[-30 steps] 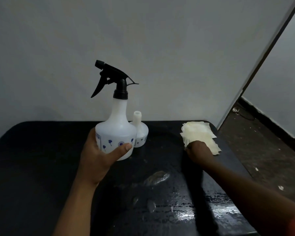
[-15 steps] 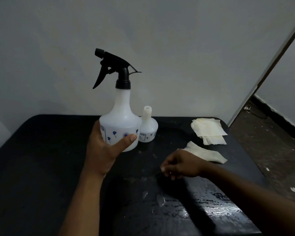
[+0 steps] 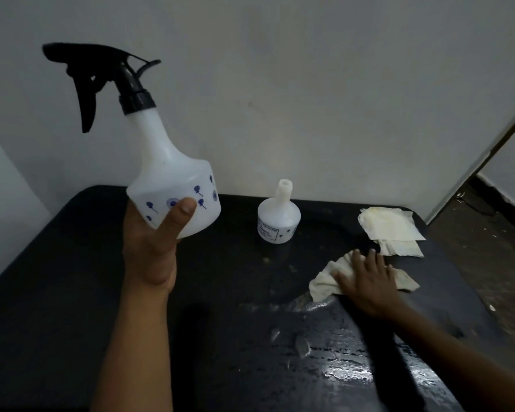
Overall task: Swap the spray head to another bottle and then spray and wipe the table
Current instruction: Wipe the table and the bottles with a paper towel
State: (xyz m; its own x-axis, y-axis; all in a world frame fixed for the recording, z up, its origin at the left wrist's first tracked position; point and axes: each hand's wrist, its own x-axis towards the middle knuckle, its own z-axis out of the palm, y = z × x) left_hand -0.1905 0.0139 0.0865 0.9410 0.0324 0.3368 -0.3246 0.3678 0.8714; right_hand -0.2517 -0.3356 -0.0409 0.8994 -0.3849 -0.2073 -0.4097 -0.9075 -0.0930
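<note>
White cloth: presses flat with right hand, fingers straight, toward table right edge | grips spray bottle aloft in left hand, fingers curled | wiping step; calls next for sweep over wet patch

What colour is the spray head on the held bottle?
Black. The spray head shows best in the head view.

My feed is dim and grainy. Glare flares off the wet surface at five o'clock; two long shadows cross it. The spray head at ten o'clock looks soft.
</note>
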